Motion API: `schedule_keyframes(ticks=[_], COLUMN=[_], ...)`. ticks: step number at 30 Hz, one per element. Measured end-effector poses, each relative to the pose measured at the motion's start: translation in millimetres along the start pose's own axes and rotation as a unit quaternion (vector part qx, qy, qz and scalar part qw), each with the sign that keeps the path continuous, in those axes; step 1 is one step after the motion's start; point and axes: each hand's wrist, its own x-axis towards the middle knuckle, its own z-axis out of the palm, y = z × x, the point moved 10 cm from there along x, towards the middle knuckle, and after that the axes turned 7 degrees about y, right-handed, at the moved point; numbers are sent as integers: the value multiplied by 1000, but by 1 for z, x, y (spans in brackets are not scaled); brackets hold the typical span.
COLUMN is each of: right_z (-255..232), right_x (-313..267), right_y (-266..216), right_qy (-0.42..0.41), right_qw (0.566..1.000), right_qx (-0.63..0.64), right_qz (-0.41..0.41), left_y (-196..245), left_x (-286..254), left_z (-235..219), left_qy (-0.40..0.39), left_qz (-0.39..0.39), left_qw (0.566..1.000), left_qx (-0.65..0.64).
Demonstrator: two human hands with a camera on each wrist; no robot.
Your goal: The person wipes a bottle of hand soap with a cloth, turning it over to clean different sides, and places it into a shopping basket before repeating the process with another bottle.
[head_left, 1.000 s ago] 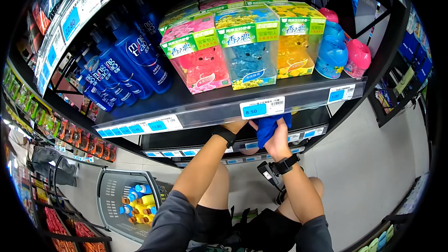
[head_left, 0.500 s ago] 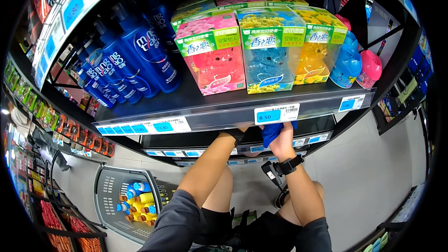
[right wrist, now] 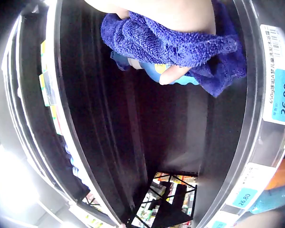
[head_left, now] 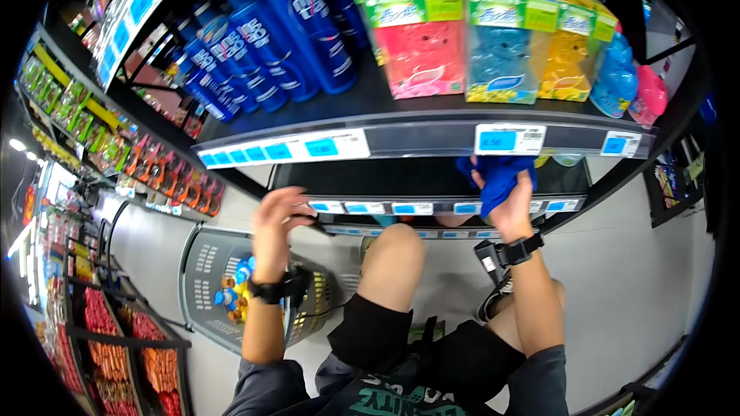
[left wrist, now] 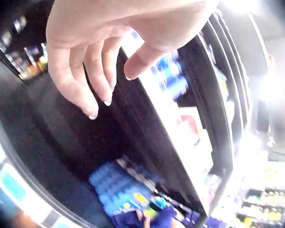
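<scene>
Evidently the left hand (head_left: pixel 271 222) has come away: half a second ago it reached under the upper shelf (head_left: pixel 370 100) near the cloth, and now it hangs at about 8 o'clock in the head view, fingers loosely bent and a little apart, holding nothing, its forearm crossing in front of the basket (head_left: pixel 202 266). At 3 o'clock, the right hand (head_left: pixel 512 205) grips the blue cloth (right wrist: pixel 154 42), fingers and thumb curled round it, just below the upper shelf's front edge, and more of the cloth shows than before. From the right wrist, a blue bottle (right wrist: pixel 154 71) peeps out beneath the cloth; whether the fingers hold that too, I cannot tell. The head view has also swung, so the pump bottles (head_left: pixel 301 38) at 11 o'clock and the boxes (head_left: pixel 499 54) between 1 and 2 sit higher and further right. The boxes bear 香之恋, slightly blurred; the bottles' white lettering is too smeared to spell out. A tag (head_left: pixel 509 139) at 2 o'clock says 8.50. In the right wrist view, the label (right wrist: pixel 280 73) at 3 o'clock reads "650g哆啦A梦" and 26.80, and another (right wrist: pixel 247 190) at 4 o'clock repeats 26.80.
</scene>
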Motion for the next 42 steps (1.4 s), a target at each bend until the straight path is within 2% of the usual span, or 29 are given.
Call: schedule_keyframes(ticks=[3,5,6,8,9,11,13,15,16,17,18,19,21,22,23,25,27,29,30,31,33,35,37,39,42], right_z=[1,2,4,5,5,5,8,1,-1,-5,-2,-1,-8,-12,-14,-9,-11,-10,-6,-2,1,2,4,5,9], right_x=[-3,-4,-6,-8,-10,-9,-12,-14,-16,-18,-22,-25,-25,-27,-28,-32,-33,-35,-35,-36,-36,-34,-32,-32,-33], right_y=[5,12,15,21,25,35,41,48,53,56,57,57,59,59,56,55,55,52,52,50,43,41,40,42,43], right_qy=[9,1,8,16,23,-2,-33,-33,-35,-23,-26,-28,-29,-25,-20,-17,-20,-9,-19,-28,-21,-24,-27,-26,-35], right_qw=[1000,1000,1000,999,999,998,993,987,987,987,985,983,982,982,981,981,980,983,983,983,983,986,986,987,988], right_qx=[-3,-11,-15,-25,-29,-53,-113,-157,-158,-156,-169,-181,-186,-189,-193,-195,-198,-185,-182,-180,-180,-165,-162,-159,-151], right_qz=[9,11,16,19,20,37,10,1,9,15,14,11,10,3,-3,-12,-14,-11,-4,3,-10,-10,-5,-2,-14], left_y=[-19,-56,-67,-109,-124,-152,-189,-238,-258,-294,-307,-312,-315,-323,-338,-323,-325,-325,-317,-288,-279,-246,-178,-96,6], left_x=[-24,-46,-55,-80,-90,-100,-94,-92,-66,-76,-83,-106,-111,-102,-109,-93,-95,-94,-93,-92,-83,-69,-58,-69,-78], left_z=[-165,-267,-301,-356,-374,-394,-401,-389,-368,-337,-340,-321,-302,-297,-299,-296,-299,-298,-296,-284,-297,-312,-309,-293,-269], left_qy=[194,286,297,367,402,422,373,265,-13,-289,-194,-88,-107,-88,-90,-43,-36,-78,-85,-87,-42,29,74,136,210], left_qz=[-45,-101,-95,-165,-177,-204,-238,-299,-157,19,-218,-438,-474,-387,-387,-254,-266,-255,-257,-249,-242,-204,-64,-127,-12], left_qw=[979,950,947,898,877,861,883,916,935,739,790,785,692,719,721,707,710,701,676,660,715,767,790,800,854], left_qx=[-43,-71,-72,-178,-194,-196,-153,-43,318,608,539,429,533,571,568,658,652,661,685,703,655,608,606,570,476])
